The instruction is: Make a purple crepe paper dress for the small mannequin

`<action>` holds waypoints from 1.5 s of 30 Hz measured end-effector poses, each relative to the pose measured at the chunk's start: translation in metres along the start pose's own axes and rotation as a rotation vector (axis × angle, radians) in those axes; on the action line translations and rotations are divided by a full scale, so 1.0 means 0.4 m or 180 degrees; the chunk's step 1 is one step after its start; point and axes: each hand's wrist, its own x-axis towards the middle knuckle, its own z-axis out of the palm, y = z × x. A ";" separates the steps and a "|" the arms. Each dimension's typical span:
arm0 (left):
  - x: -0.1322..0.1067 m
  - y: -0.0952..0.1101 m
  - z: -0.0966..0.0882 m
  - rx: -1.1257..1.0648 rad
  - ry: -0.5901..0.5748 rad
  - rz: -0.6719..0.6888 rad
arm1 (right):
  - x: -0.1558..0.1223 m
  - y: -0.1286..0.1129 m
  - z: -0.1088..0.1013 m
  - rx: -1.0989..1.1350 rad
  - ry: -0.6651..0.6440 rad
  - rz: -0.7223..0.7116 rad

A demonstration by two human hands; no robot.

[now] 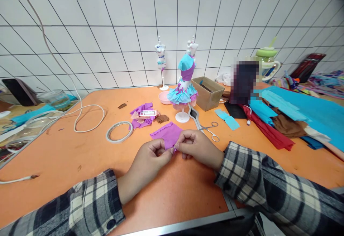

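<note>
A piece of purple fabric (167, 133) is pinched along its near edge between my two hands, just above the orange table. My left hand (150, 157) closes thumb and forefinger on the left part of that edge. Right beside it, my right hand (197, 146) pinches the same edge; whether a needle or pin is in the fingertips is too small to tell. Behind the fabric stands a small dress form (185, 82) in a turquoise and purple crepe outfit with a ruffled skirt. Scissors (212, 132) lie just beyond my right hand.
A tape roll (119, 132) and purple scraps (142, 116) lie left of centre. At the back are a cardboard box (208, 94), a pink dish (164, 98) and a bare dress form (161, 58). Blue, brown and red fabrics (290, 118) spread rightward; a white cable (77, 121) loops at left.
</note>
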 end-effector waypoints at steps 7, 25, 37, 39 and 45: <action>-0.004 0.005 0.003 0.0045 0.0003 0.0067 | -0.006 -0.004 0.000 -0.0625 0.0152 -0.0230; -0.002 -0.001 -0.003 -0.0328 0.0055 -0.0019 | -0.006 -0.004 -0.006 -0.0562 0.0109 -0.0298; -0.005 -0.005 -0.015 -0.0746 -0.0369 0.0081 | -0.013 0.009 -0.033 -0.2083 0.0253 -0.2420; -0.004 -0.002 -0.014 -0.0795 -0.0407 0.0082 | -0.016 0.007 -0.033 -0.2105 0.0232 -0.2468; 0.002 -0.005 -0.014 -0.1080 -0.0464 0.0016 | -0.019 0.002 -0.036 -0.2023 0.0286 -0.2521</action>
